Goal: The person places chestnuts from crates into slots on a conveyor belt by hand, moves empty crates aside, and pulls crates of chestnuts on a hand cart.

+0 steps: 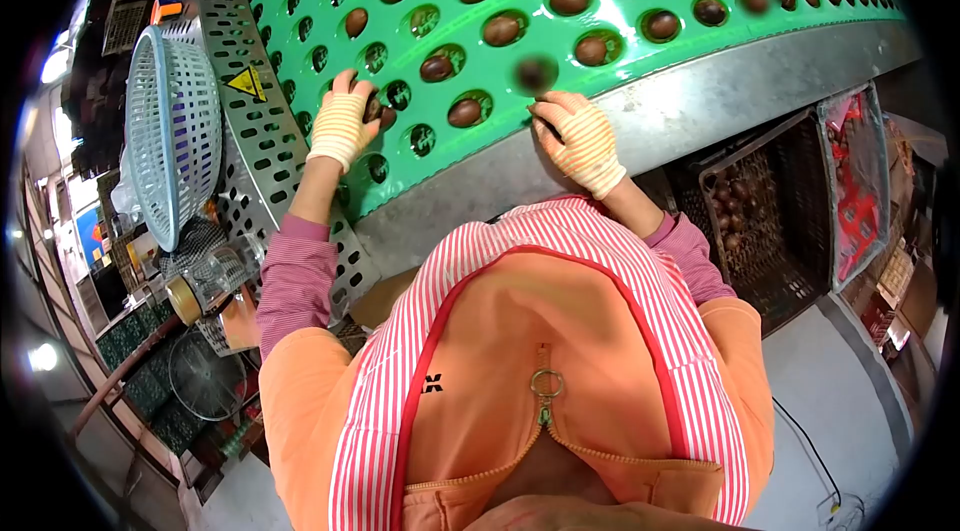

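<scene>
A green sheet [590, 86] with rows of oval holes carries many dark brown egg-shaped pieces [503, 28], one to a hole; their exact kind is unclear. My left hand [343, 121], in a striped knit glove with bare fingertips, reaches over the sheet's left end. Its fingers curl around a dark brown egg-shaped piece [376, 110], and a second one [388, 118] sits against them. At the sheet's near edge is my right hand [578, 139], gloved alike, fingers extended and slightly bent. A blurred dark brown piece [535, 74] appears just beyond its fingertips.
A metal rail [690, 101] borders the sheet in front of me. To the left are a perforated metal panel [230, 41], a yellow warning sticker [246, 83] and a blue plastic basket [150, 141]. At right, a dark crate [780, 251] holds brown pieces beside a red-filled container [853, 191].
</scene>
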